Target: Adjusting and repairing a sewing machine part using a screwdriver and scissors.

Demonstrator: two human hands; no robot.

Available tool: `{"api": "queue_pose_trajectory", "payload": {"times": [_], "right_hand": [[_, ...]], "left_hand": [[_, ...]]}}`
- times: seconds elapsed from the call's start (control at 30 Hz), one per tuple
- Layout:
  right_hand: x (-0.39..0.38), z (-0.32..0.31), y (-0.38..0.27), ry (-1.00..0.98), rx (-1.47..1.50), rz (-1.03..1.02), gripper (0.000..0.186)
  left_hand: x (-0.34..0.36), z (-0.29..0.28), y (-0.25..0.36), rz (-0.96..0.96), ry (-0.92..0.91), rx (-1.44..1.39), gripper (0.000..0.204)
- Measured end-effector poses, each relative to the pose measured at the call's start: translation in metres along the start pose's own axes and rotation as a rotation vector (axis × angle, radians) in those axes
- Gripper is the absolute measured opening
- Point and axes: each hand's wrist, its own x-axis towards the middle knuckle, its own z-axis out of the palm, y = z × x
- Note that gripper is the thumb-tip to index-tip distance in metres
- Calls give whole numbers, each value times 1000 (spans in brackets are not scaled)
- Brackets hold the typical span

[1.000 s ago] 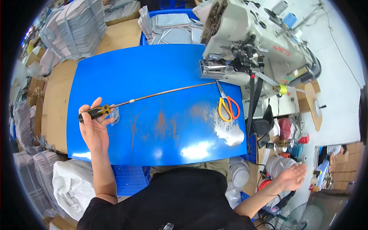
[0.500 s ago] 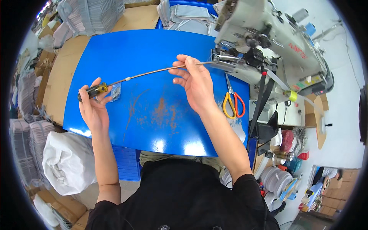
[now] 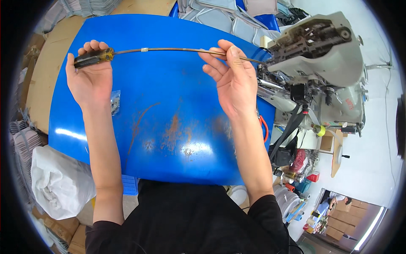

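The left hand (image 3: 94, 78) grasps the screwdriver (image 3: 91, 58) by its handle; the right hand (image 3: 237, 86) pinches its shaft, spanning above the blue table (image 3: 169, 84) toward its far right corner, tip indistinct against the sewing machine (image 3: 321, 53). Scissors (image 3: 265, 129) are mostly hidden.

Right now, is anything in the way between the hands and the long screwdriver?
Nothing visible is. The left hand holds the screwdriver by its handle, and the right hand touches its metal shaft.
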Motion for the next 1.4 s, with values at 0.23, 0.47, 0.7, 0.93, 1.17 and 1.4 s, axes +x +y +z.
{"api": "queue_pose_trajectory", "payload": {"times": [0.23, 0.47, 0.7, 0.93, 1.17, 1.4], "right_hand": [[3, -1, 14, -17, 27, -33, 34], [8, -4, 15, -25, -1, -73, 35], [7, -10, 15, -37, 10, -75, 34], [7, -11, 13, -39, 15, -94, 34], [10, -7, 13, -29, 27, -115, 35], [8, -2, 11, 1, 102, -115, 32]], "left_hand": [[15, -5, 5, -86, -129, -146, 18], [18, -6, 4, -101, -194, -161, 17], [24, -4, 4, -130, -238, -145, 20], [28, -3, 0, -146, -267, -146, 25], [35, -3, 2, -161, -281, -207, 28], [51, 3, 2, -198, -340, -272, 22]]}}
